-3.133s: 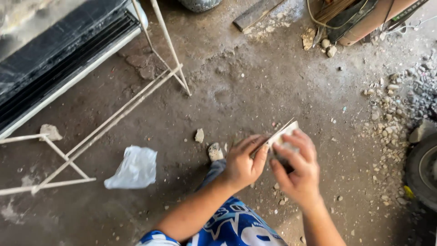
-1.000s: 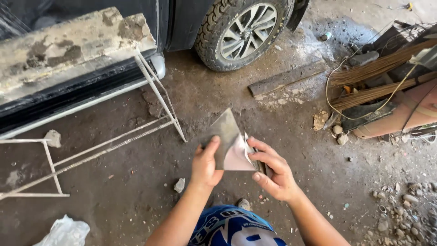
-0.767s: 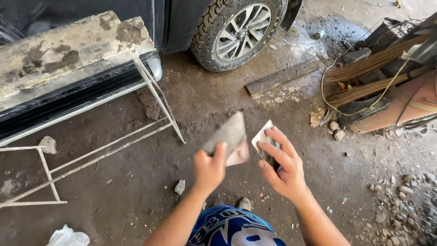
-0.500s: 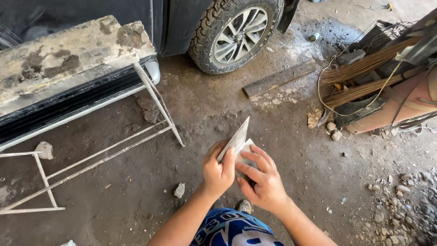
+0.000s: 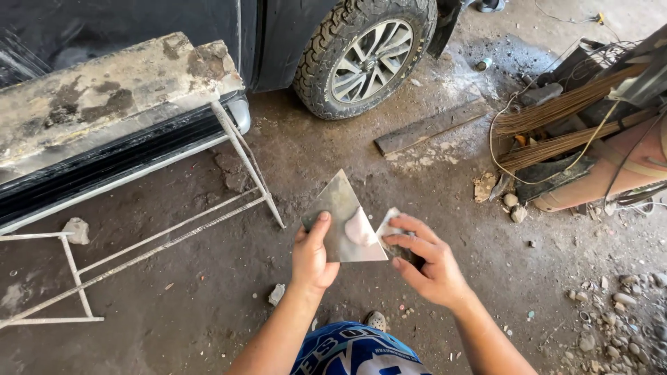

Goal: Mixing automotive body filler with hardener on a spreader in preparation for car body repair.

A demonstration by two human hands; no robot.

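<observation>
Left hand closed on the lower left edge of a triangular metal plate, thumb laid up its face, plate held over the dirt floor; pale putty blob on the plate near its right edge; right hand half-closed, fingers pinching a small whitish piece touching the plate's right edge; what it is, hard to make out; no labels or packages visible; white metal stand at left carrying a stained slab, cut off at frame edge; vehicle wheel above; wooden plank on floor; wire bundle at right, partly cut off
</observation>
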